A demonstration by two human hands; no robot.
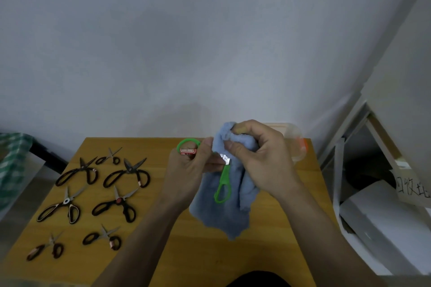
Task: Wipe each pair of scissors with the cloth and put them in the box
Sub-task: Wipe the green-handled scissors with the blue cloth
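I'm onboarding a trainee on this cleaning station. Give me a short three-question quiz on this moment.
1. True or false: the green scissors lie flat on the table.
2. Which hand grips the blue cloth? A) left hand B) right hand
3. How many dark-handled scissors lie on the table?

Key: 1 false, they are held in the hands; 2 B; 3 seven.
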